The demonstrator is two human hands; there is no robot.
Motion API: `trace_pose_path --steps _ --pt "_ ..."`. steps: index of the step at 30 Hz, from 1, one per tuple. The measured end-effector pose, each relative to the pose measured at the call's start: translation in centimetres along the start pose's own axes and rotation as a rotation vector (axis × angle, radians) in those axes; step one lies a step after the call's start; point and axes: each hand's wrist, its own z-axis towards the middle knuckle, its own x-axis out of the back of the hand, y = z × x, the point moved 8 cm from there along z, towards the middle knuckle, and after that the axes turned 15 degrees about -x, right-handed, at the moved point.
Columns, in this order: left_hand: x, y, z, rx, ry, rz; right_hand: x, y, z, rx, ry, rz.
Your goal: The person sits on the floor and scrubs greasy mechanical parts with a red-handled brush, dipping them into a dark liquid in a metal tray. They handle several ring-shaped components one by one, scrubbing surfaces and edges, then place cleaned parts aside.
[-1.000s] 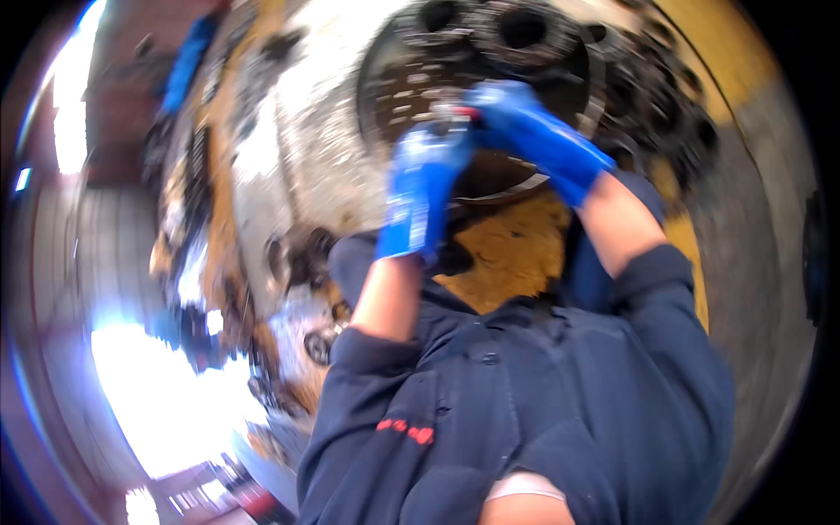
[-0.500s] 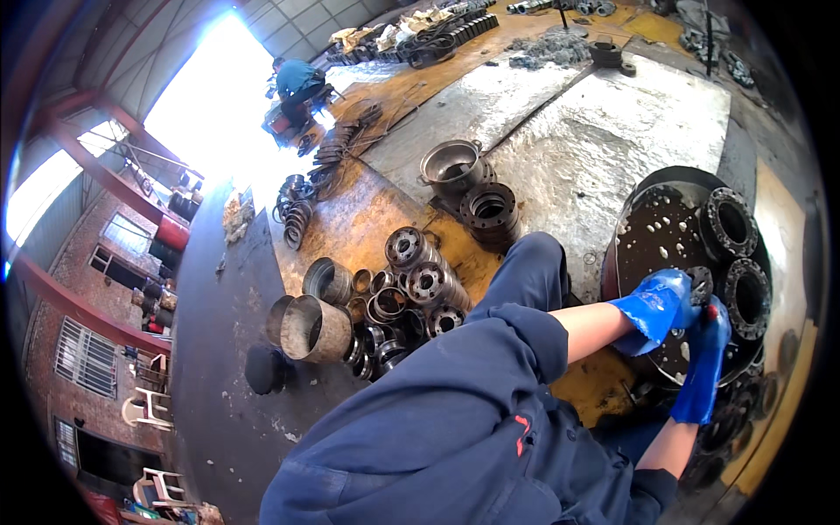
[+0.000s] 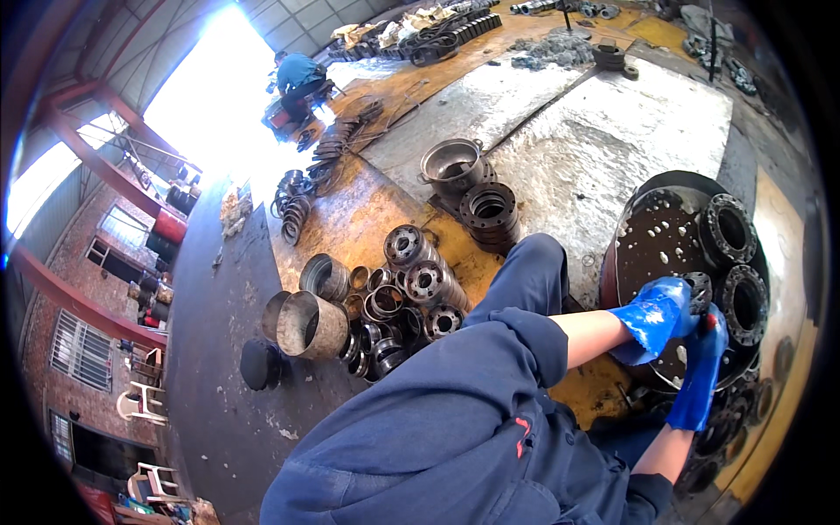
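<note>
A: Both gloved hands are closing on the small metal ring (image 3: 698, 293) over the big dark drum (image 3: 652, 241). The left hand (image 3: 654, 317) is wrapping its fingers around the ring's near edge, and the right hand (image 3: 697, 372) is reaching up from below, its fingertips meeting the same piece.

B: Is the right one actually gripping?

A: I cannot tell; the glove is hiding how far those fingers are curling. (The left looks firmly curled, at least.)

B: So what is worrying you?

A: The drum face is looking wet and speckled, so I judge the ring could be slipping out of the gloves and dropping onto the drum or the knee below. The two black flanged rings (image 3: 728, 229) are sitting just beside the hands on the drum's right, so a jolt could be knocking one off. The pile of bearing housings (image 3: 411, 289) is lying well apart, to the left.
</note>
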Motion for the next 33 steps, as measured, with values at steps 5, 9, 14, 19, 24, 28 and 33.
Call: trace_pose_path --steps 5,9,14,19,24,28,33 --pt "-0.1 0.6 0.0 0.021 -0.036 0.018 -1.1 3.5 0.5 -0.123 -0.079 0.374" --pt "-0.2 0.4 -0.1 0.009 -0.024 0.013 -0.2 1.6 -0.3 -0.050 0.024 0.149" --pt "-0.3 0.4 -0.1 0.000 -0.017 0.020 0.1 1.4 -0.3 0.011 0.041 0.060" --pt "-0.1 0.7 -0.2 0.015 -0.024 0.001 -1.0 3.8 0.3 -0.112 -0.050 0.245" --pt "-0.1 0.4 -0.3 0.028 -0.010 -0.009 -1.0 3.6 0.1 -0.150 -0.084 0.277" --pt "-0.2 0.1 -0.2 0.029 -0.005 0.002 -0.5 1.8 0.0 -0.032 -0.021 -0.012" --pt "0.1 0.8 -0.2 0.008 -0.001 0.013 -0.4 2.0 0.1 -0.011 -0.022 0.080"
